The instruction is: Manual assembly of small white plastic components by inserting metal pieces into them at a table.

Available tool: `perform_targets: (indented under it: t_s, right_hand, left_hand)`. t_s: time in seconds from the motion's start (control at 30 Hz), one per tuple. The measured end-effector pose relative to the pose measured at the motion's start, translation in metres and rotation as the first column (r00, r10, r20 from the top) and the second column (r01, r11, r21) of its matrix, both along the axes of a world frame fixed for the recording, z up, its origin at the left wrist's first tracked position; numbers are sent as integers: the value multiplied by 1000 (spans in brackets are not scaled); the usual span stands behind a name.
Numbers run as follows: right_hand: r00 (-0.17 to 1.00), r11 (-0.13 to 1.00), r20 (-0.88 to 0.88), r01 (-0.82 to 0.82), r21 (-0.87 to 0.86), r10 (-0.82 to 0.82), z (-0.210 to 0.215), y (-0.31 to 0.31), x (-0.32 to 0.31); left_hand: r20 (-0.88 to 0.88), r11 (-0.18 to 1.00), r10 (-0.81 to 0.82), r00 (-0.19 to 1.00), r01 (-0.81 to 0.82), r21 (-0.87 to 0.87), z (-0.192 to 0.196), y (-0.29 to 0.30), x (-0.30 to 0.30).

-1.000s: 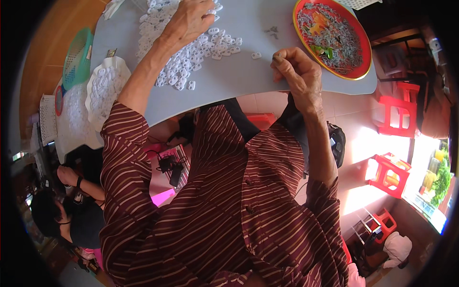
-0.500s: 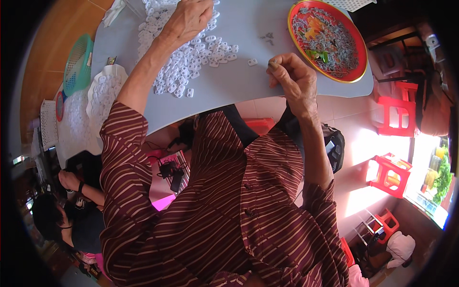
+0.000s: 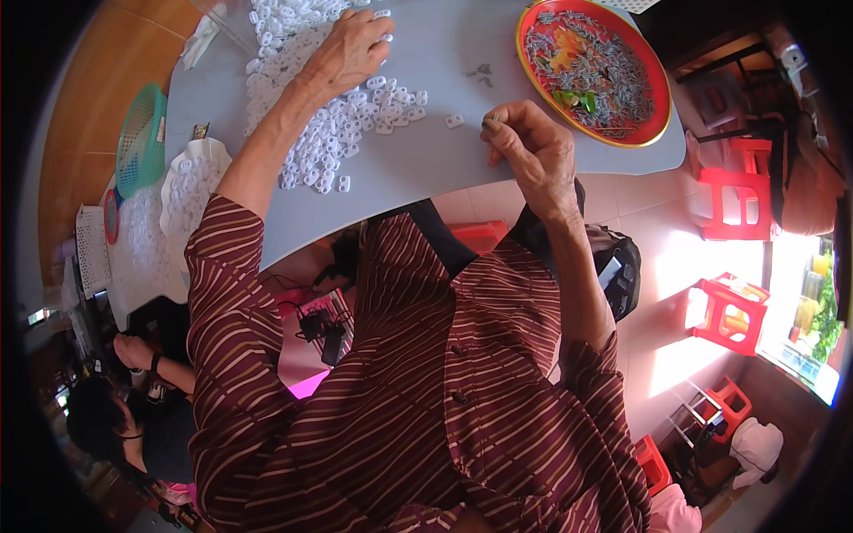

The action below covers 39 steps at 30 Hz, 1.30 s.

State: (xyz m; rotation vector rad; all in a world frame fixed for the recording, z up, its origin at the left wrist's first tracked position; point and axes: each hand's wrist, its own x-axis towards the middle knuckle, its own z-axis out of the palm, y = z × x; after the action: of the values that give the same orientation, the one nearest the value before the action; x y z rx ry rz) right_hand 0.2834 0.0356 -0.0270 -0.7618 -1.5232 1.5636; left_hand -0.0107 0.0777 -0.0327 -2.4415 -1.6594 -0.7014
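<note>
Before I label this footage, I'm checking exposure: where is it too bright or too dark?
Head view: glare whitens the floor at right and window beyond; the co-worker at lower left is in shade; corners go black; the white pieces look softly lit.

The left arm point(image 3: 275, 142) reaches forward, the left hand point(image 3: 354, 51) back-up with bent fingers. The right forearm point(image 3: 584, 271) stretches forward too, the right hand point(image 3: 538, 153) pinching thumb against curled forefinger.

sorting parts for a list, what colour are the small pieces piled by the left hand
The small pieces are white, best seen in the head view.
</note>
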Motion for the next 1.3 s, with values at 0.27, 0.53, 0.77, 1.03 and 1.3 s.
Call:
perform_targets:
  t_s: [0.27, 0.53, 0.77, 1.03, 1.3]
  right_hand:
    - [1000, 1000, -7, -9, 16, 10, 0, -1, -2]
    - [1000, 1000, 4, 0, 20, 0, 1, 0, 0]
    - [1000, 1000, -18, 0, 23, 0, 2, 0, -1]
    - [1000, 1000, -23, 13, 6, -13, 1, -2, -2]
    - [999, 1000, -28, 25, -2, -25, 2, -3, -1]
  left_hand:
    - [-5, 973, -20, 1000, 21, 228, 5, 0, 5]
    - [290, 997, 79, 954, -79, -11, 13, -10, 18]
    - [241, 992, -95, 966, 73, 101, 17, -4, 47]
    - [140, 968, -232, 963, 243, -62, 16, 19, 93]
    - [21, 964, -265, 964, 265, -19, 3, 30, 91]
